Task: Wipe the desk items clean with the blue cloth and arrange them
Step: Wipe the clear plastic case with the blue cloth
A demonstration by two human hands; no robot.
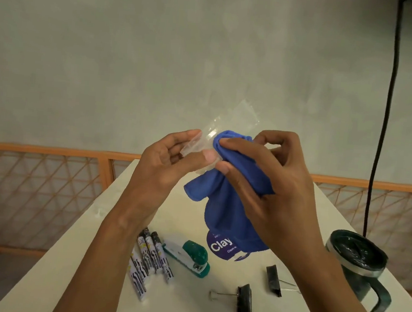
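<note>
Blue cloth [232, 208] — soft, bunched — presses a clear glossy plastic piece [231, 119].

Only "Clay" reads clearly, in white letters on a round dark-blue label [219, 248] lying on the white table [180, 309] just right of the green-and-white stapler [187, 256]. Smaller white print beneath it is illegible; the hanging blue microfibre cloth [230, 208] covers the label's upper right. Lettering on the black-and-white marker pens [148, 259], left of the stapler, is too blurred.
</note>
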